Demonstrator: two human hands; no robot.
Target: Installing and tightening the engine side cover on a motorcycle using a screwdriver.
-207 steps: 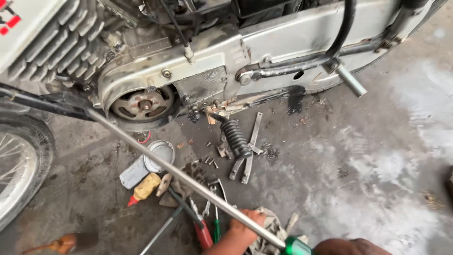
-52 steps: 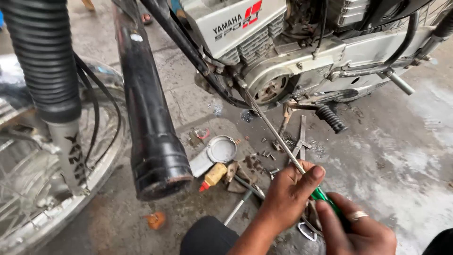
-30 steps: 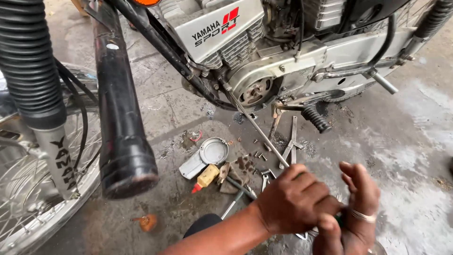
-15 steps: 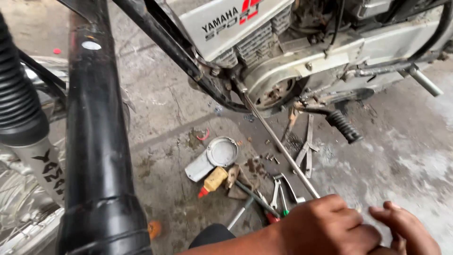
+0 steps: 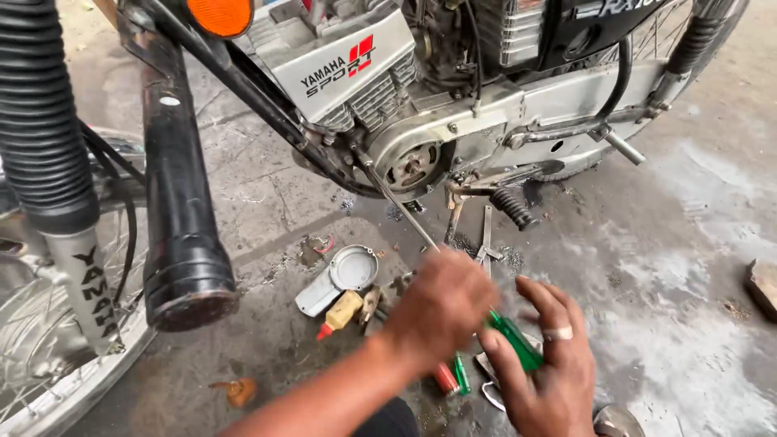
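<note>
A long screwdriver with a thin steel shaft [image 5: 401, 206] and a green handle [image 5: 511, 341] slants from the floor up to the motorcycle engine [image 5: 409, 158]. Its tip rests by the round side cover. My left hand [image 5: 441, 303] is closed around the lower shaft just above the handle. My right hand [image 5: 544, 368], with a ring on one finger, cups the green handle from below, fingers partly spread.
A black exhaust pipe [image 5: 184, 235] and a front fork with a ribbed boot [image 5: 48, 146] stand at left over a spoked wheel [image 5: 48, 380]. On the concrete lie a round metal cap [image 5: 354, 267], a small yellow bottle [image 5: 340, 312], red- and green-handled tools [image 5: 449, 377] and metal parts [image 5: 486, 239].
The view has swung so the engine sits higher and more central. My left hand has moved up onto the shaft and my right hand has come under the green handle.
</note>
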